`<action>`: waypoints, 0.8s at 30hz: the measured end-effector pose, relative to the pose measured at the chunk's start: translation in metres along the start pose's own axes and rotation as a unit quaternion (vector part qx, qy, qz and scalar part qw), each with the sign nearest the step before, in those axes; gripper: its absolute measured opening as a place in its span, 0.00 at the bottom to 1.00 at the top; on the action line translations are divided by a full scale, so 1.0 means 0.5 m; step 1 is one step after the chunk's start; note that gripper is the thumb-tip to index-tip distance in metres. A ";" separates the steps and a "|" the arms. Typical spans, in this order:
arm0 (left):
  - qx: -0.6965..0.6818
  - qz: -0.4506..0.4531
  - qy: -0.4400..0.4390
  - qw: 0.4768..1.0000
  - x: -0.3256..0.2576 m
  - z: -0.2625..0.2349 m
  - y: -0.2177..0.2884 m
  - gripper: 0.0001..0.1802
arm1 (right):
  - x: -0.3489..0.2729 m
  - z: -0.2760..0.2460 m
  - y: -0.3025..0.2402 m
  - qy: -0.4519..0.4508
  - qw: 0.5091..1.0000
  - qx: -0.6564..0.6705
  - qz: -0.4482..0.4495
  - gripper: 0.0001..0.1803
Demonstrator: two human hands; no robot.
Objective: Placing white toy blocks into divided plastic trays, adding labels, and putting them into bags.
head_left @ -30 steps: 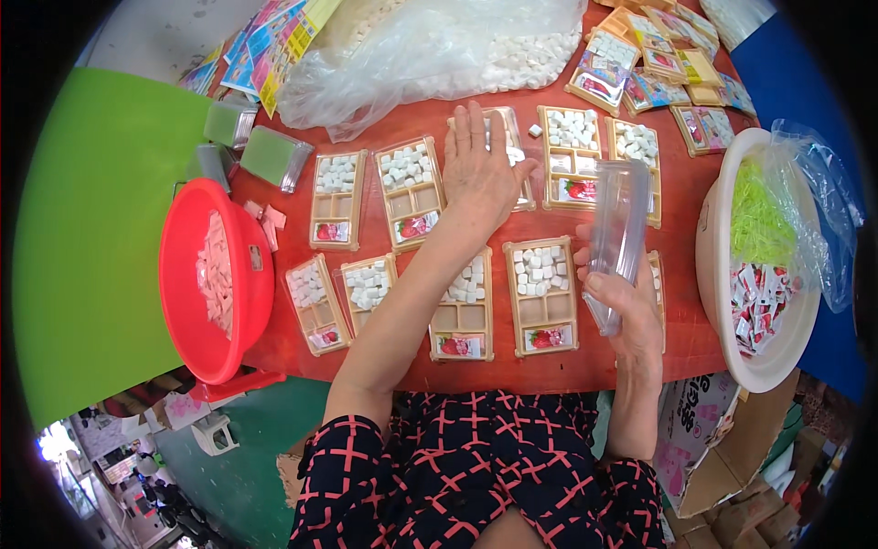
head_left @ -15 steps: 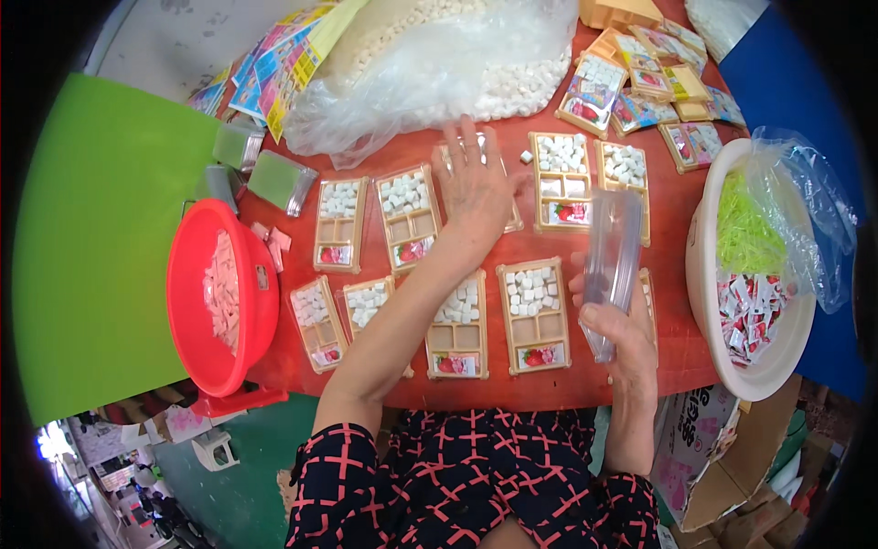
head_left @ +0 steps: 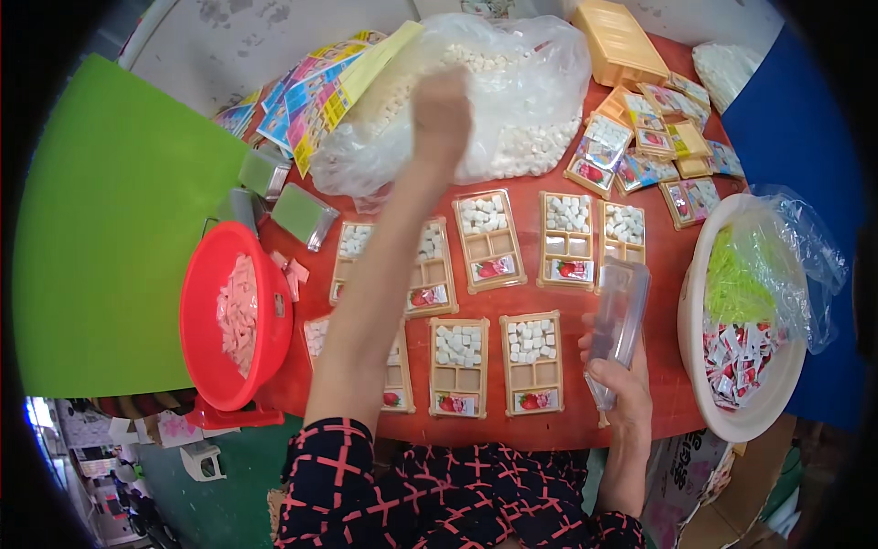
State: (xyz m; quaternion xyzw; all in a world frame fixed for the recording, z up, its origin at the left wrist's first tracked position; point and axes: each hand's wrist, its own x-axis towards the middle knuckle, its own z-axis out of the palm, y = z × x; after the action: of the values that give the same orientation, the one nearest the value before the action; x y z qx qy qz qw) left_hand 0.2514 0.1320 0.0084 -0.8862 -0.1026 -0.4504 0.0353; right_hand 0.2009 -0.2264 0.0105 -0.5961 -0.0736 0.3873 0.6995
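Note:
My left hand, blurred by motion, is raised above the big clear bag of small white pieces; its fingers cannot be made out. My right hand grips a stack of clear plastic covers, held upright at the right of the table. Tan compartment trays stand in two rows in front of me, such as a far-row tray and a near-row tray. Each fully visible one holds white cubes at its far end and a red-and-white sachet at its near end. My left forearm hides parts of the left trays.
At left stand a red basin of pink packets and stacked clear covers. A cream basin at right holds green shreds and sachets. Printed cards lie far left; finished-looking packs are heaped far right beside tan trays.
My left hand has left the middle far-row tray and moved up and left over the bag. The right hand still holds the covers. The whole view has tilted slightly upward.

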 end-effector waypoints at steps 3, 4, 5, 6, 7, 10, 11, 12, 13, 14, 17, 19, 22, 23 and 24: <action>0.160 -0.084 0.075 0.981 0.028 -0.026 -0.019 0.11 | 0.003 0.000 0.006 -0.008 1.000 0.019 -0.002 0.47; 0.033 -0.112 0.020 0.993 0.025 -0.036 -0.008 0.12 | 0.001 0.005 0.001 -0.002 0.999 0.036 0.004 0.46; -0.092 -0.138 -0.031 0.986 0.029 -0.051 0.012 0.13 | 0.004 0.006 0.000 0.010 0.999 0.036 0.011 0.46; -0.212 -0.171 -0.107 0.956 0.025 -0.076 0.054 0.11 | 0.010 0.003 -0.001 0.012 0.999 0.034 0.014 0.46; -0.308 -0.223 -0.191 0.905 -0.002 -0.079 0.089 0.11 | 0.014 -0.002 0.000 0.015 0.999 0.031 0.016 0.46; -0.517 -0.293 -0.351 0.723 -0.072 -0.135 0.223 0.08 | 0.032 -0.015 0.004 0.010 0.998 0.052 0.014 0.43; -0.567 -0.319 -0.388 0.654 -0.094 -0.152 0.257 0.07 | 0.033 -0.016 0.006 0.006 0.999 0.047 0.014 0.41; -0.607 -0.343 -0.419 0.581 -0.113 -0.171 0.284 0.06 | 0.032 -0.005 0.000 0.003 0.999 0.044 -0.004 0.40; -0.659 -0.370 -0.414 0.508 -0.124 -0.190 0.312 0.04 | 0.029 -0.001 -0.003 0.012 0.999 0.044 0.000 0.40; -0.676 -0.376 -0.409 0.484 -0.140 -0.202 0.330 0.04 | 0.027 0.006 -0.005 -0.011 0.999 0.049 0.002 0.40; -0.690 -0.383 -0.405 0.461 -0.160 -0.223 0.364 0.02 | 0.021 0.002 -0.004 -0.070 0.994 0.082 0.012 0.44; -0.687 -0.385 -0.405 0.465 -0.169 -0.231 0.371 0.02 | 0.014 0.008 -0.006 -0.088 0.992 0.091 0.020 0.44; -0.675 -0.405 -0.396 0.472 -0.174 -0.244 0.382 0.01 | -0.002 0.008 -0.013 -0.095 0.991 0.090 0.019 0.44; -0.680 -0.431 -0.385 0.452 -0.175 -0.249 0.387 0.01 | -0.004 0.005 -0.010 -0.095 0.991 0.091 0.018 0.44; -0.683 -0.456 -0.372 0.431 -0.177 -0.254 0.390 0.01 | -0.006 0.001 -0.005 -0.103 0.989 0.102 0.025 0.44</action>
State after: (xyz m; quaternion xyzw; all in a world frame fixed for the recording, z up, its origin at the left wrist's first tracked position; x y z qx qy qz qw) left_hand 0.1420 -0.0913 0.0182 -0.5271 -0.1541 0.0496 -0.8342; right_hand 0.1999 -0.2278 0.0139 -0.4805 -0.0909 0.4693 0.7353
